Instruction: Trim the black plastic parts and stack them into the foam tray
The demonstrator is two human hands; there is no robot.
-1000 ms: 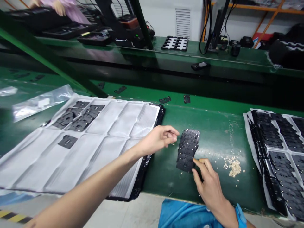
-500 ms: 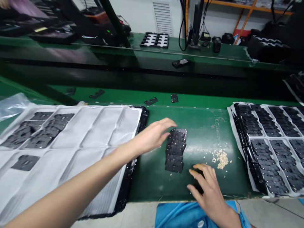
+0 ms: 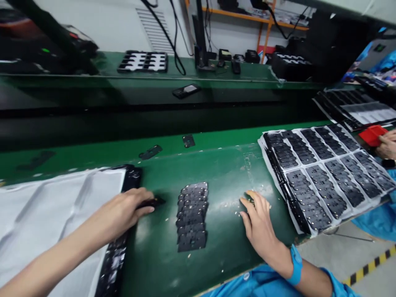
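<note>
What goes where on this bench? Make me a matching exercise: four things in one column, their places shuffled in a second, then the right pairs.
Things
1. left hand
2. right hand
3. row of black parts
4. red object

Places
A. between the person's two hands
B. far right, beside another person's hand
C. at the corner of the white-lined tray, pinching a black part
D. flat on the green bench, near the full tray

Pairs: 1-C, 2-D, 3-A, 4-B
</note>
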